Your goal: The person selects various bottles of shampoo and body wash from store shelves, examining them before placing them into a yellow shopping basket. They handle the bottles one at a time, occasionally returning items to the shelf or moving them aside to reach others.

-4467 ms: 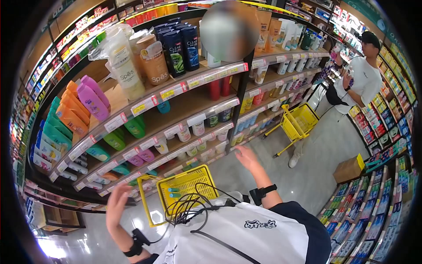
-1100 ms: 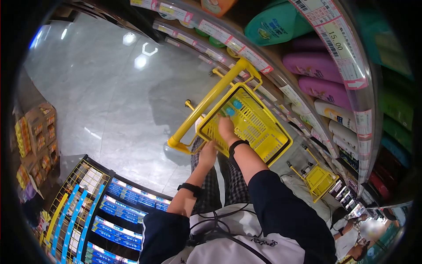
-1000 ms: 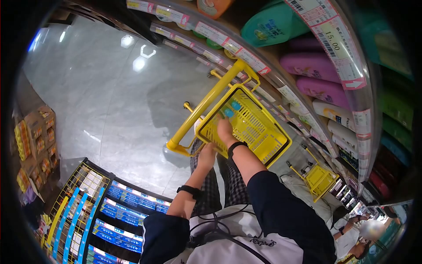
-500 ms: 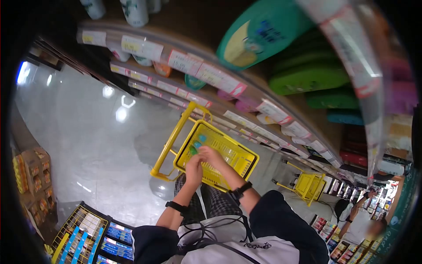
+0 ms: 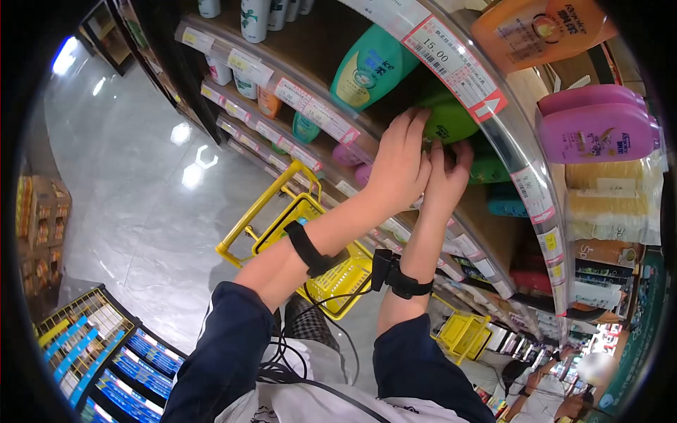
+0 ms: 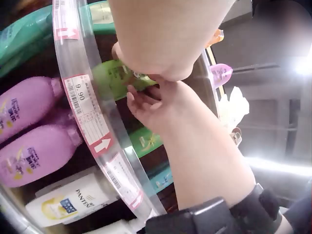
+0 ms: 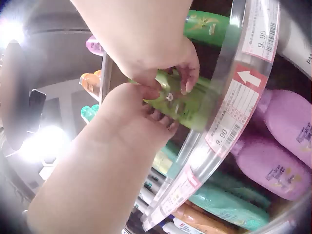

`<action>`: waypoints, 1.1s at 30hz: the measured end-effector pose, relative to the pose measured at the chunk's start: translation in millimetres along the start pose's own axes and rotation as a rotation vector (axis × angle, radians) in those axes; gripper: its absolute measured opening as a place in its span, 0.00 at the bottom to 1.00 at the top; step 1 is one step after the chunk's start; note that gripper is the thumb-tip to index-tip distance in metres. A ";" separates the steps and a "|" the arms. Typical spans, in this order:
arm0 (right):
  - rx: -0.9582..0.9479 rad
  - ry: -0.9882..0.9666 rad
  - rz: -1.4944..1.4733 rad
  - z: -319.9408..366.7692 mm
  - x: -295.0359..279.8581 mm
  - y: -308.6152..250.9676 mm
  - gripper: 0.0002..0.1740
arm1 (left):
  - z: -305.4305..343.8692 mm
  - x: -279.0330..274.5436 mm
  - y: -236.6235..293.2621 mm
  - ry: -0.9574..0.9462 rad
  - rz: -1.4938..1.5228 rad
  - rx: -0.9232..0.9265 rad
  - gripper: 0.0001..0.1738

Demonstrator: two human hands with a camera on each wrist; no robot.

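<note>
A light green shampoo bottle (image 5: 451, 120) lies among others on the curved shelf (image 5: 486, 204). My left hand (image 5: 396, 163) reaches over one side of it, fingers bent along its edge. From the other side my right hand (image 5: 448, 176) curls its fingers against it, and the two hands nearly meet. The right wrist view shows the green bottle (image 7: 187, 105) between both sets of fingers, partly hidden by them. A teal shampoo bottle (image 5: 374, 67) lies on one side, a darker green bottle (image 5: 488, 169) on the other.
A price-tag rail (image 5: 451, 53) runs close above the hands. Orange (image 5: 536, 32) and purple bottles (image 5: 599, 134) stand on the upper shelf. Below the arms is a yellow basket cart (image 5: 342, 282); a second cart (image 5: 462, 335) and another person (image 5: 546, 391) are farther along.
About a second ago both hands were low at the yellow basket. They have since risen to the shelf, onto the light green bottle. The view has turned toward the shelf.
</note>
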State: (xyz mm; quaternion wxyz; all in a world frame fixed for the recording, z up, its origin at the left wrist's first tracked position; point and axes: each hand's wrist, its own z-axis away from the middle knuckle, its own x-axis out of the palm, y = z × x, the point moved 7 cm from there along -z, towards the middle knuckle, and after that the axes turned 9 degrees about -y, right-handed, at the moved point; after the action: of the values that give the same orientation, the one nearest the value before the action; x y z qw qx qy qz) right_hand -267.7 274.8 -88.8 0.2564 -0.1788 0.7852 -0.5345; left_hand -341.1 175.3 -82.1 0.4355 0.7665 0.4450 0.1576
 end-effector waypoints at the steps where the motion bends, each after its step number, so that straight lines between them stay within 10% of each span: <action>1: 0.021 -0.037 0.030 0.3 -0.2 -0.5 0.30 | -0.2 0.5 0.2 -0.015 -0.008 0.001 0.34; 16: -0.305 -0.083 -0.099 131.4 -21.0 -46.3 0.26 | 83.0 -12.0 69.7 -0.175 -0.107 0.436 0.35; 26: 0.778 -0.538 0.074 350.2 5.2 268.6 0.23 | 348.6 21.3 -161.0 -0.994 -0.090 -0.579 0.32; 33: 0.551 -0.815 0.453 340.5 72.2 270.7 0.24 | 421.2 -8.5 -230.2 -0.889 -0.244 -0.731 0.23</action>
State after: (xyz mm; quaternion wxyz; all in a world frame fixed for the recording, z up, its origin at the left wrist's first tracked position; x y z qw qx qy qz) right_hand -125.4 78.8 -457.2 0.6865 -0.1241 0.4717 -0.5392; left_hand -206.2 -2.1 -507.3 0.8313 0.5023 0.2217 -0.0869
